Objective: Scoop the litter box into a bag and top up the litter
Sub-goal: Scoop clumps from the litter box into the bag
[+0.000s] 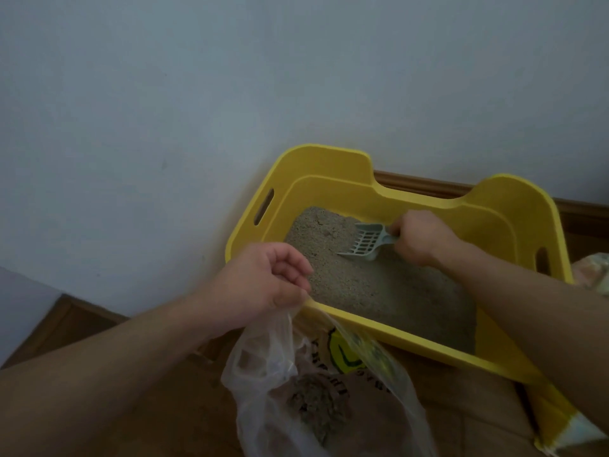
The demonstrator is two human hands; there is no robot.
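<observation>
A yellow litter box [333,166] stands on the floor against the wall, holding grey litter [379,285]. My right hand [421,239] grips the handle of a pale slotted scoop [364,241], whose blade rests in the litter near the back left. My left hand [263,285] pinches the rim of a clear plastic bag [276,367] just in front of the box's near edge. The bag hangs open and holds clumps of scooped litter [316,410] at its bottom.
A pale wall [230,94] fills the upper view, with a wooden skirting board [428,188] behind the box. The floor [75,328] is brown wood. A printed yellow-and-white litter sack [560,427] lies at the lower right; another packet [593,272] shows at the right edge.
</observation>
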